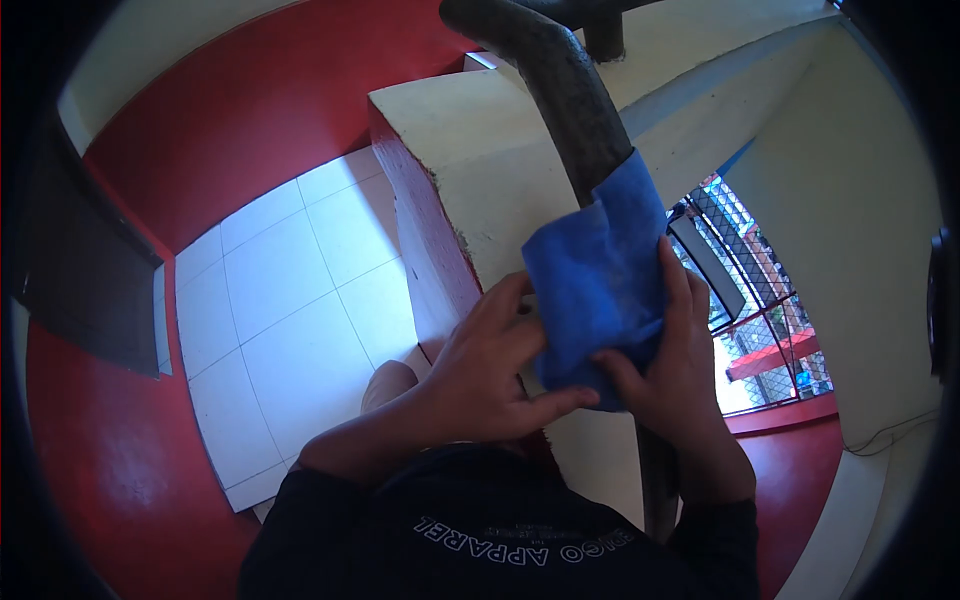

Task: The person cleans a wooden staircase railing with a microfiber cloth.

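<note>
A blue cloth [598, 290] is draped around a dark, worn handrail [580, 115], covering a stretch of it. My left hand [482, 362] grips the cloth's left edge, with the fingers partly behind it and the thumb pointing across its lower edge. On the opposite side, my right hand [682, 365] holds the cloth with its thumb pressed on the front near the bottom and its fingers along the right edge. The rail shows again below the hands, and its top end bends to the upper left.
The handrail stands over a cream ledge [470, 165] with a rough edge. White floor tiles [290, 310] and a red wall [255, 110] lie to the left, with a dark door [80, 240] beyond. A grilled window [765, 320] is at right.
</note>
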`<state>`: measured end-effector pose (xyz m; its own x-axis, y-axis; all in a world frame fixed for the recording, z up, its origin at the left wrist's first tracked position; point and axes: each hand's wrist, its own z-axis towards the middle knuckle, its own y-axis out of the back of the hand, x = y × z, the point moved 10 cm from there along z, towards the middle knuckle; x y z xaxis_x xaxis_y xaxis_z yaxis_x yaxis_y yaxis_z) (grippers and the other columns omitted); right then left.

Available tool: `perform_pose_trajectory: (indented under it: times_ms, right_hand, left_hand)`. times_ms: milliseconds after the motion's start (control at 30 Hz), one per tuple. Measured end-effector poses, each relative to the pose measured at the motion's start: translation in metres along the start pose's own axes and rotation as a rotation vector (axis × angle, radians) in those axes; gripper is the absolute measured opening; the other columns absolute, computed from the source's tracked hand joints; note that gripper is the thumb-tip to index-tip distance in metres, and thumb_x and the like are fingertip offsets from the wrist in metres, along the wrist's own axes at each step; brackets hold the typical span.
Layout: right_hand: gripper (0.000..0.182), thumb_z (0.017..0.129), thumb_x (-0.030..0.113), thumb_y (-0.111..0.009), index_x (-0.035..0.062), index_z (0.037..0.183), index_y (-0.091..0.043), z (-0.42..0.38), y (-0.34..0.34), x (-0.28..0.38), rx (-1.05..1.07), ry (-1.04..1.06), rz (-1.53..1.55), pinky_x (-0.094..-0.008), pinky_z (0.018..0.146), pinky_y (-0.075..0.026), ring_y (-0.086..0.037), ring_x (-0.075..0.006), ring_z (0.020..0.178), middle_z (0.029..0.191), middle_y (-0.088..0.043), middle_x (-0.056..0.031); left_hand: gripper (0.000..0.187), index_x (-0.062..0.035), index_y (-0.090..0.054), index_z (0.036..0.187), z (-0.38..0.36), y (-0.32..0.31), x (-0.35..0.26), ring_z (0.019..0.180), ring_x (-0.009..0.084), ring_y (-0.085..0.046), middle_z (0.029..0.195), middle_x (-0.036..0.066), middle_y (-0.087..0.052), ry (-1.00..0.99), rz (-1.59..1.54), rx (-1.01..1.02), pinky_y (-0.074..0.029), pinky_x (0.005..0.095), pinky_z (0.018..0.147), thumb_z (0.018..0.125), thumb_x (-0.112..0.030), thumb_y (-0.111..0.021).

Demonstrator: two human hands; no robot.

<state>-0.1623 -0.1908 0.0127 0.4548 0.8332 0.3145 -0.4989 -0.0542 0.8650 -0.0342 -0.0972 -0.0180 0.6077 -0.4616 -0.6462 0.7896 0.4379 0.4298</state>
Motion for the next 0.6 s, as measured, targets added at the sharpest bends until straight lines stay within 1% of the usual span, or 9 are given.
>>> perform_pose_trajectory:
  times_ms: [67,167,233,300,400,467,533,567,600]
  right_hand:
    - [0.108,0.075,0.028,-0.086,0.0128,0.158,-0.020,-0.003,-0.003,-0.005,-0.031,-0.040,-0.065,-0.0523,0.095,-0.050,-0.055,-0.0504,0.116,0.130,-0.044,-0.0303]
    - [0.105,0.076,0.028,-0.085,0.0102,0.157,-0.021,-0.005,-0.005,-0.008,-0.031,-0.069,-0.093,-0.0529,0.093,-0.051,-0.055,-0.0499,0.117,0.132,-0.044,-0.0307]
    - [0.104,0.076,0.027,-0.085,0.0077,0.157,-0.021,-0.005,-0.003,-0.006,-0.073,-0.049,-0.095,-0.0527,0.093,-0.051,-0.055,-0.0497,0.117,0.133,-0.044,-0.0309]
    - [0.104,0.076,0.026,-0.085,0.0019,0.155,-0.022,-0.007,-0.004,-0.007,-0.101,-0.047,-0.090,-0.0515,0.095,-0.051,-0.054,-0.0484,0.122,0.139,-0.044,-0.0317]
    - [0.102,0.076,0.023,-0.084,-0.0015,0.153,-0.023,-0.013,-0.008,-0.017,-0.081,-0.157,-0.110,-0.0502,0.098,-0.050,-0.054,-0.0471,0.125,0.140,-0.046,-0.0318]
    - [0.096,0.075,0.020,-0.082,-0.0042,0.151,-0.028,-0.016,-0.007,-0.022,-0.143,-0.291,-0.032,-0.0469,0.099,-0.050,-0.060,-0.0432,0.121,0.132,-0.055,-0.0304]
    - [0.091,0.075,0.020,-0.081,-0.0052,0.148,-0.034,-0.026,-0.008,-0.032,-0.251,-0.400,0.093,-0.0451,0.098,-0.051,-0.064,-0.0411,0.114,0.124,-0.061,-0.0289]
    - [0.087,0.074,0.020,-0.081,-0.0053,0.145,-0.038,-0.031,-0.007,-0.029,-0.299,-0.390,0.044,-0.0444,0.096,-0.052,-0.066,-0.0399,0.112,0.121,-0.063,-0.0278]
    - [0.083,0.074,0.021,-0.081,-0.0055,0.142,-0.042,-0.038,-0.005,-0.028,-0.344,-0.375,-0.007,-0.0437,0.095,-0.053,-0.067,-0.0387,0.109,0.117,-0.065,-0.0267]
  left_hand:
    - [0.045,-0.0032,-0.073,0.108,-0.007,-0.001,0.021,0.125,0.0437,-0.053,0.143,0.029,-0.042,0.066,-0.222,0.076,-0.050,0.0439,0.095,0.079,-0.036,-0.085]
    - [0.042,-0.0039,-0.075,0.103,-0.009,0.002,0.026,0.125,0.0426,-0.054,0.143,0.028,-0.042,0.056,-0.343,0.168,-0.047,0.0487,0.099,0.078,-0.036,-0.085]
    - [0.038,-0.0046,-0.076,0.099,0.004,0.024,0.012,0.124,0.0416,-0.056,0.137,0.028,-0.049,-0.068,-0.132,0.004,-0.046,0.0494,0.100,0.078,-0.035,-0.085]
    - [0.033,-0.0061,-0.076,0.094,0.012,0.031,0.008,0.121,0.0383,-0.059,0.127,0.026,-0.056,-0.153,-0.033,-0.039,-0.047,0.0492,0.100,0.078,-0.034,-0.084]
    - [0.027,-0.0091,-0.074,0.084,0.025,0.027,0.011,0.109,0.0310,-0.064,0.109,0.017,-0.065,-0.248,-0.036,0.084,-0.049,0.0473,0.095,0.079,-0.034,-0.081]
    - [0.027,-0.0103,-0.071,0.076,0.031,0.030,0.007,0.098,0.0275,-0.068,0.095,0.010,-0.067,-0.333,-0.020,0.153,-0.050,0.0462,0.090,0.080,-0.035,-0.079]
    - [0.029,-0.0103,-0.065,0.070,0.035,0.031,0.016,0.087,0.0270,-0.069,0.087,0.007,-0.066,-0.399,-0.053,0.293,-0.052,0.0454,0.082,0.081,-0.035,-0.076]
    - [0.032,-0.0103,-0.062,0.066,0.039,0.034,0.020,0.082,0.0268,-0.069,0.083,0.005,-0.065,-0.438,-0.068,0.366,-0.052,0.0450,0.077,0.082,-0.035,-0.075]
    - [0.029,-0.0096,-0.062,0.070,0.043,0.033,0.024,0.080,0.0281,-0.069,0.082,0.006,-0.064,-0.423,-0.109,0.494,-0.052,0.0450,0.075,0.083,-0.033,-0.074]
